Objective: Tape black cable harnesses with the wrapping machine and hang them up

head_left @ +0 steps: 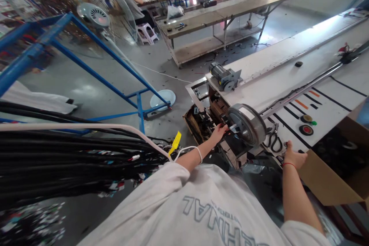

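Observation:
My left hand (219, 132) reaches to the end of a long white machine table (276, 80), fingers closed around a small handle beside a large grey metal wheel (247, 123). A white cord loops round that wrist. My right hand (294, 157) rests on the table's near edge next to a cardboard box (331, 177); a red band is on its wrist. Whether it grips anything is hidden.
A thick bundle of black cables (72, 157) with a yellow tag (175, 143) hangs at left over a blue steel frame (86, 57). A grey motor (223, 77), control buttons (307, 125), workbenches (219, 11), a standing fan (95, 15) and a seated person (129, 0) lie beyond.

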The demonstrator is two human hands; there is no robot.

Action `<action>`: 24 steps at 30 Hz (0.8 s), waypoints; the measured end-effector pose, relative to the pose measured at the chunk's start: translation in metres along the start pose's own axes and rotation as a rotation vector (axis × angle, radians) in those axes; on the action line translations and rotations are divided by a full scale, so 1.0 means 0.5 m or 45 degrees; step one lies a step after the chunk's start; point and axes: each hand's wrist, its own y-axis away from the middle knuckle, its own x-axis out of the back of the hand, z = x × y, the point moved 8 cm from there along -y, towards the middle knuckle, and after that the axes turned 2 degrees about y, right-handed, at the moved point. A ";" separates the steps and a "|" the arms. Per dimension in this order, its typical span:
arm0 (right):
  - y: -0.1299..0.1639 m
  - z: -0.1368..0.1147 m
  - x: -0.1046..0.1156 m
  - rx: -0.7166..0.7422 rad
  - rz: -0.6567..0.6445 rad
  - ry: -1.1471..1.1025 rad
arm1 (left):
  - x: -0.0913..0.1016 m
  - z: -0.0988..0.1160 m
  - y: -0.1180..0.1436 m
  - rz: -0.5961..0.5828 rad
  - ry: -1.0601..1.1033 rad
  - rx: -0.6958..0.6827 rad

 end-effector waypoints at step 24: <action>0.004 -0.009 -0.005 0.033 -0.008 0.085 | 0.106 0.016 0.118 -0.144 -1.050 -0.249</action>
